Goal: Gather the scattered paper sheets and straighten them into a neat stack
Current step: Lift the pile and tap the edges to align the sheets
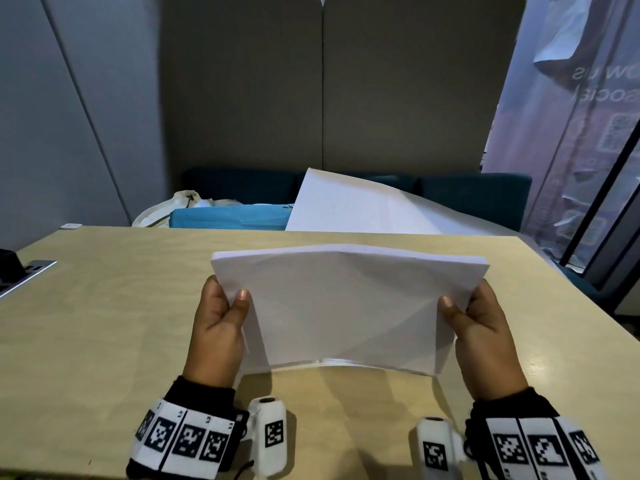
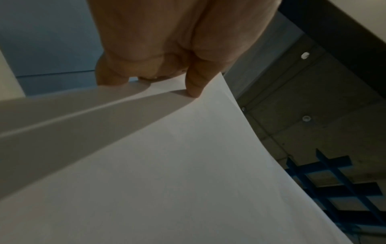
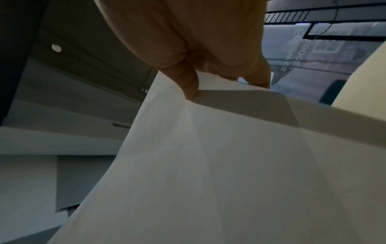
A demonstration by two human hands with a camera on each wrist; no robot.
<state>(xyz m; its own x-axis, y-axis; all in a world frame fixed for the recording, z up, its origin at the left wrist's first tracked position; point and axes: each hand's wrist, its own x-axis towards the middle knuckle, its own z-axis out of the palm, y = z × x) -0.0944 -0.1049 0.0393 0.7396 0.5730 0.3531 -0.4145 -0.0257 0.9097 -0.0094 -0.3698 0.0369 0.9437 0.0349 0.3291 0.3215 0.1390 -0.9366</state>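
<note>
A stack of white paper sheets [image 1: 346, 306] stands on its lower edge on the light wooden table [image 1: 104, 323], bowed slightly toward me. My left hand [image 1: 221, 317] grips the stack's left side, thumb on the front face. My right hand [image 1: 474, 323] grips the right side the same way. In the left wrist view the left hand [image 2: 167, 66] pinches the paper [image 2: 167, 165] at its edge. The right wrist view shows the right hand [image 3: 198, 57] pinching the paper [image 3: 229, 165]. A loose white sheet [image 1: 363, 206] lies tilted at the table's far edge.
Beyond the table's far edge is a dark teal sofa [image 1: 478, 195] with a teal cloth [image 1: 232, 216] and a white bag [image 1: 183, 202]. A dark device [image 1: 14, 268] sits at the table's left edge. A window [image 1: 588, 133] is on the right.
</note>
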